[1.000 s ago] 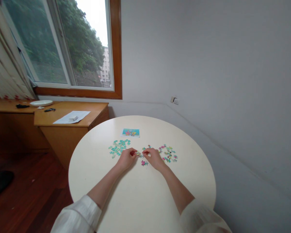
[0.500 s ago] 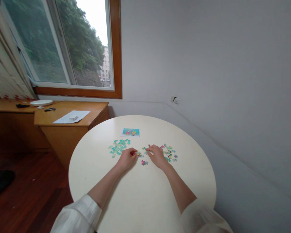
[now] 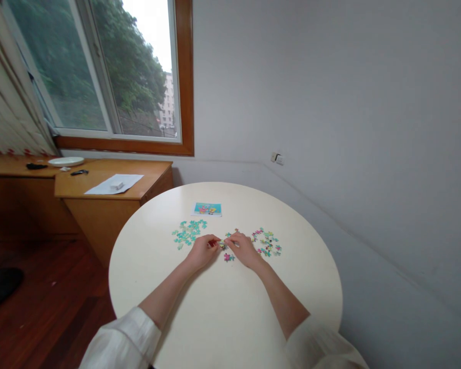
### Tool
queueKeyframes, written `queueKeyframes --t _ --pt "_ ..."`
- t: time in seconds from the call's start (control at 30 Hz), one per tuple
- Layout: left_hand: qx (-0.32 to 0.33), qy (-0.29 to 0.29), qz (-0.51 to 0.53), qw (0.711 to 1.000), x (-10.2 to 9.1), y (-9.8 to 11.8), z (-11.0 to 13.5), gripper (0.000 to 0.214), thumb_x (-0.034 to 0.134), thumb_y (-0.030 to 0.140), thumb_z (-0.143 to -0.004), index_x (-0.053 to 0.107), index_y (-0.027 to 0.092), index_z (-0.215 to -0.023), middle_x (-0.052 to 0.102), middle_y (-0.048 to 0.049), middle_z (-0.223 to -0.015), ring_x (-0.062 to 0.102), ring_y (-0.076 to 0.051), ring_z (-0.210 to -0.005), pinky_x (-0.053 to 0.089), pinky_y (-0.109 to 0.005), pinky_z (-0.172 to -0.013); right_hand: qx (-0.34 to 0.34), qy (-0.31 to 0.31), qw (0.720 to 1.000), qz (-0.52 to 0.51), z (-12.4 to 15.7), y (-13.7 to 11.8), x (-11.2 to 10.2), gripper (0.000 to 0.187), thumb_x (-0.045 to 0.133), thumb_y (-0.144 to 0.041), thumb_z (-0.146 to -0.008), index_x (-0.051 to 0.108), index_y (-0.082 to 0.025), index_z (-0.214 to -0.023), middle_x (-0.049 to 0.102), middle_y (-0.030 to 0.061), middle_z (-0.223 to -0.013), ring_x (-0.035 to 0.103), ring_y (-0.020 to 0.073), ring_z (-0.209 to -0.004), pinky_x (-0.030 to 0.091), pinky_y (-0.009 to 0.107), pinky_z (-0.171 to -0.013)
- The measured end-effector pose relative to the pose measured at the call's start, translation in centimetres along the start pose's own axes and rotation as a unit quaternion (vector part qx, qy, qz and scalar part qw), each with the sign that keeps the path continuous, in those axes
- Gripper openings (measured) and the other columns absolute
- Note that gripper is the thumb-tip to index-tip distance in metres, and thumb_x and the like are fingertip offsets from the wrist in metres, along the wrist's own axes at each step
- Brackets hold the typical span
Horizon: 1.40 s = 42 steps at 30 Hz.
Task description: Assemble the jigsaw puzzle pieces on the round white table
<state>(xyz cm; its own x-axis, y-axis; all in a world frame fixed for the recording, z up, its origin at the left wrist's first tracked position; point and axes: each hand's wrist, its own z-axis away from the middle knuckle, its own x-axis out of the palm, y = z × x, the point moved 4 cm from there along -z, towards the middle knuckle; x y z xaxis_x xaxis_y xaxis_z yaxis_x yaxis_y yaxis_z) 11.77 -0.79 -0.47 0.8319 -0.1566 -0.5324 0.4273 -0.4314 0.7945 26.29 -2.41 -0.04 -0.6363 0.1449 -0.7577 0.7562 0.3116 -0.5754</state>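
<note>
My left hand [image 3: 202, 251] and my right hand [image 3: 244, 249] meet over the middle of a round cream table [image 3: 223, 307]. Both are pinched on small jigsaw pieces [image 3: 223, 245] held between their fingertips. A pink piece [image 3: 228, 258] lies just below them. A cluster of teal pieces [image 3: 188, 232] lies to the left of my left hand. To the right of my right hand sits a mixed-colour heap of pieces [image 3: 268, 242]. A small reference picture card [image 3: 207, 209] lies farther back on the table.
A wooden cabinet [image 3: 111, 205] stands left of the table, with a sheet of paper [image 3: 113, 185] and a small block on it. A white plate [image 3: 65, 162] rests on a lower counter beneath the window [image 3: 100, 72]. The grey wall runs close along the right.
My right hand went out to the mixed-colour heap half a second ago and has come back left, so its fingertips meet my left hand's again. My left hand has barely moved.
</note>
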Motion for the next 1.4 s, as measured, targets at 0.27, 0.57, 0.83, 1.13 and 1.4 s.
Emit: queueKeyframes --t 0.27,0.57,0.83,1.13,1.4 --pt "0.022 -0.002 -0.017 1.0 0.2 -0.1 0.1 0.017 0.054 0.023 -0.071 0.067 0.013 -0.078 0.064 -0.0031 -0.067 0.053 -0.011 -0.06 0.04 -0.021 -0.058 0.005 -0.011 0.992 -0.129 0.0 0.0 1.1 0.018 0.052 -0.025 -0.076 0.067 -0.016 -0.075 0.064 0.0022 -0.072 0.057 0.0143 -0.071 0.043 0.027 -0.069" --pt "-0.002 0.006 -0.03 1.0 0.1 -0.2 0.0 0.016 0.052 0.019 -0.071 0.066 0.012 -0.075 0.064 -0.0036 -0.067 0.053 -0.011 -0.059 0.04 -0.021 -0.058 0.031 -0.002 0.993 -0.114 -0.2 0.4 1.1 0.018 0.048 -0.024 -0.075 0.064 -0.016 -0.071 0.066 0.0015 -0.069 0.058 0.0141 -0.068 0.042 0.026 -0.068" --pt "0.007 -0.032 -0.042 0.999 0.3 0.6 0.4 0.016 0.055 0.021 -0.071 0.068 0.014 -0.076 0.066 -0.0041 -0.073 0.054 -0.012 -0.063 0.041 -0.022 -0.062 0.038 0.032 0.999 -0.016 -0.2 0.3 0.2 0.017 0.048 -0.024 -0.077 0.063 -0.019 -0.07 0.067 0.0011 -0.074 0.058 0.0153 -0.074 0.038 0.029 -0.074" --pt "0.084 -0.107 -0.073 0.988 0.7 1.9 1.1 0.026 0.06 0.035 -0.07 0.069 0.019 -0.089 0.062 -0.0065 -0.083 0.053 -0.015 -0.074 0.041 -0.025 -0.071 0.044 0.087 0.987 -0.125 -0.6 1.7 -1.2 0.023 0.048 -0.032 -0.075 0.062 -0.016 -0.066 0.066 0.0032 -0.069 0.058 0.0147 -0.067 0.044 0.027 -0.069" --pt "0.149 -0.139 -0.075 0.976 1.1 2.1 1.4 0.023 0.056 0.028 -0.075 0.068 0.021 -0.093 0.066 -0.0062 -0.09 0.054 -0.018 -0.087 0.039 -0.028 -0.084 0.115 0.122 0.966 -0.195 -1.0 4.4 -2.5 0.024 0.054 -0.033 -0.067 0.065 -0.014 -0.079 0.067 0.0061 -0.071 0.06 0.0154 -0.064 0.046 0.026 -0.058"
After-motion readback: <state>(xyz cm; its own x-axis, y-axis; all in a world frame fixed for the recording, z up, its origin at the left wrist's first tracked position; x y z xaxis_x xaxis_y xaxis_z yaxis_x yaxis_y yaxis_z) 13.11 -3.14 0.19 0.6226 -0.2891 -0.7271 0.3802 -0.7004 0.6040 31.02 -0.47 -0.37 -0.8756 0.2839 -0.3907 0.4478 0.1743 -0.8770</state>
